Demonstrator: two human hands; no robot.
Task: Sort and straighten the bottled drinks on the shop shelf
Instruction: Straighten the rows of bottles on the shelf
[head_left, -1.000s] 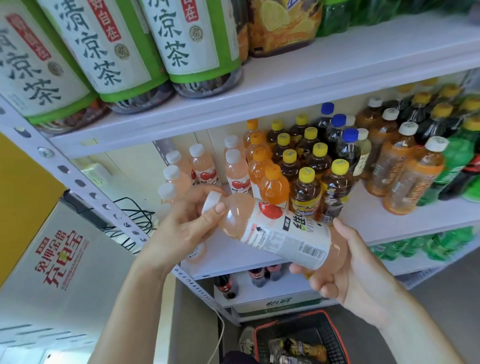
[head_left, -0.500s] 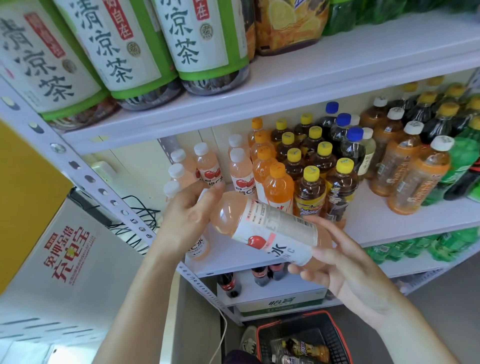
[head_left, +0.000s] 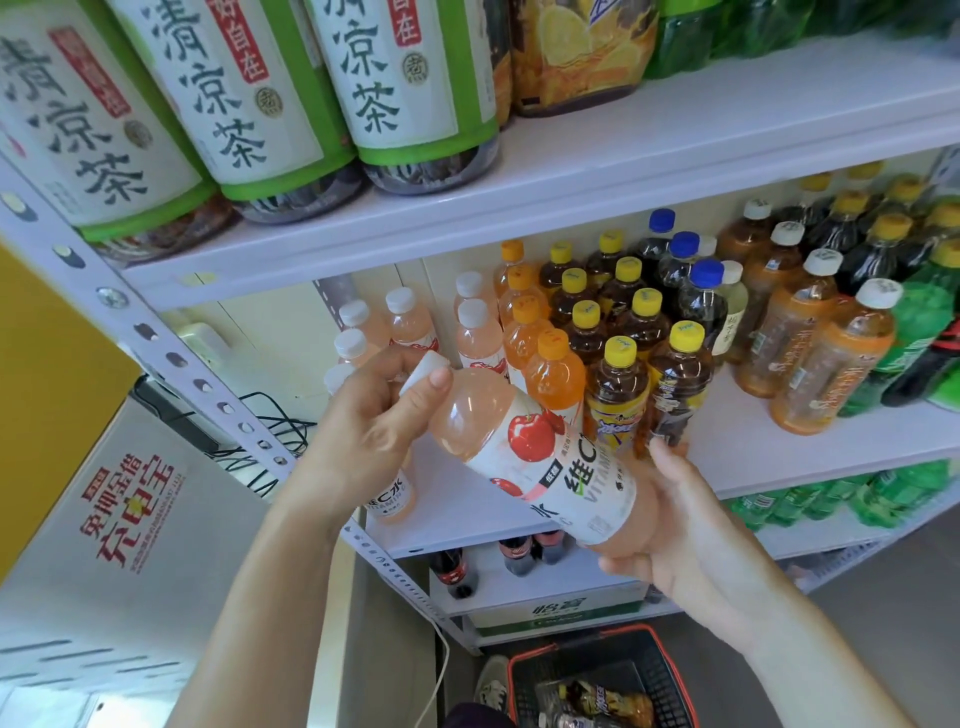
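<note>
Holding the pink apple-label bottle (head_left: 524, 452) at both ends, the person has it in the air just in front of the middle shelf (head_left: 779, 452). It is tilted, with the white cap up and to the left and the base down to the right. The left grip (head_left: 363, 431) is closed round the neck just under the cap. The right grip (head_left: 670, 525) is curled under the base, thumb lying up along the side. The label with the red apple faces the camera.

The step in hand looks like returning this bottle to its own kind: the row of pink bottles (head_left: 410, 322) at the left end of that shelf, just beside the orange bottles (head_left: 553, 374).

To do it well, bring the bottle upright before it reaches the shelf, letting the right grip steer the base while the left only steadies the neck. Set the base down flat at the front of the pink row and turn the apple to face outward. The free spot there is hidden behind the hands, so check it first. Watch the front orange bottle and the yellow-capped tea bottles (head_left: 618, 395) — they stand close, and a swinging base could tip one off the edge toward the basket (head_left: 587, 635) below.
</note>
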